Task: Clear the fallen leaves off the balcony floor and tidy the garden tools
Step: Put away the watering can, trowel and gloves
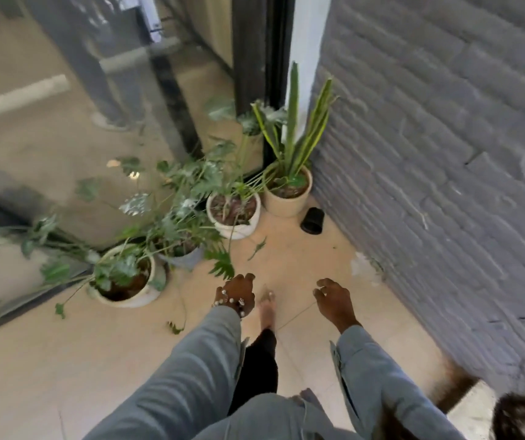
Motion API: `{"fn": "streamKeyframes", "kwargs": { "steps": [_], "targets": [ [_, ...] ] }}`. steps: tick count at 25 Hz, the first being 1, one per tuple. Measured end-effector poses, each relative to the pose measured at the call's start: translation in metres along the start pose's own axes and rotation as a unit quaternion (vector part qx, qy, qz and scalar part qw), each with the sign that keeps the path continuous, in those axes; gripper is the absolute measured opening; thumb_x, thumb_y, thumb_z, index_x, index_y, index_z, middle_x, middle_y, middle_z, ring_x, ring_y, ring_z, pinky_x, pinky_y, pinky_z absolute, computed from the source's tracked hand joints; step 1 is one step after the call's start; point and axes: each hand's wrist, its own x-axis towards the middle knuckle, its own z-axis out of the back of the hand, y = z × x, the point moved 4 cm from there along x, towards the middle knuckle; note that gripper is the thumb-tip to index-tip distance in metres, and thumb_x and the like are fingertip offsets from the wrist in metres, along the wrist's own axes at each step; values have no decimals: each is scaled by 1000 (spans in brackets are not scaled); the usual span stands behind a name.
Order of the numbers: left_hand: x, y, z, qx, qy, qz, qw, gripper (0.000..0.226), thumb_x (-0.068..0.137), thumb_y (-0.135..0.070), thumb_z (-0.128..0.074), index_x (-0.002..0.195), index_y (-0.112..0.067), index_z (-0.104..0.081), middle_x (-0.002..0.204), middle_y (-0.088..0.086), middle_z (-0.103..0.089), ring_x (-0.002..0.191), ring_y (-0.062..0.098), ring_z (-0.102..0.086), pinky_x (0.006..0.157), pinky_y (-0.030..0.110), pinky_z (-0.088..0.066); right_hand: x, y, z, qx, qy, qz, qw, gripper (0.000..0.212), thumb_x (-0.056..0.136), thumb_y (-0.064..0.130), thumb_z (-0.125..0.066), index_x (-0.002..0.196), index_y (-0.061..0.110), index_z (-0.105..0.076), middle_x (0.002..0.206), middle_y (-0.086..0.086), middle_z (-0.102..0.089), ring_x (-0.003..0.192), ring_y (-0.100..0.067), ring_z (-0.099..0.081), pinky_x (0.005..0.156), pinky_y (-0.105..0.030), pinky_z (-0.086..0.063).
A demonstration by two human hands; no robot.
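Left hand and right hand loosely curled — both empty, fallen leaf on floor, no legible writing

Beyond my left fingers I see smooth, pale floor tiles with a dull sheen and glazed-looking cream pots. Past my right fingers lies a matt black plastic-looking pot against a rough, matt grey brick wall. My sleeves look like soft grey cloth; glossy glass panels stand farther off from the left fingers.

Head view, angled down, floor near, hands below
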Motion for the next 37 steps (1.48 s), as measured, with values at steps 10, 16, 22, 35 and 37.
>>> {"fn": "streamKeyframes", "kwargs": {
  "steps": [10,16,22,35,37],
  "targets": [
    [219,-81,56,-9,69,-37,997,52,97,-21,-47,146,-17,-32,143,10,-45,132,28,-42,107,34,-35,206,-13,75,-44,0,-108,993,26,94,21,-50,116,13,-63,124,-9,-64,115,-31,-57,92,-29,-43],
    [388,-96,6,-41,71,-9,997,52,97,-21,-49,146,-18,-32,140,6,-49,129,24,-46,103,33,-37,379,-53,42,-60,46,-137,988,30,96,25,-48,123,15,-57,123,-12,-62,115,-32,-56,90,-32,-46],
    [558,-83,-114,-62,80,9,995,55,97,-20,-50,148,-15,-29,143,7,-45,131,24,-43,106,29,-33,570,-119,-42,-193,69,-107,973,40,99,33,-44,132,11,-43,125,-15,-58,115,-32,-56,88,-39,-48],
    [590,-73,-148,-170,60,81,980,49,93,-16,-58,140,-15,-45,133,7,-58,117,27,-58,99,33,-43,610,-123,-90,-225,89,-17,970,33,94,19,-42,122,5,-50,116,-20,-60,108,-39,-57,86,-40,-48],
    [551,-85,-119,-207,53,118,970,48,93,-16,-58,139,-13,-45,130,9,-60,116,28,-59,97,31,-43,567,-103,-72,-151,112,-32,982,37,91,28,-40,115,5,-56,112,-21,-63,105,-39,-58,83,-38,-48]
  ]
}}
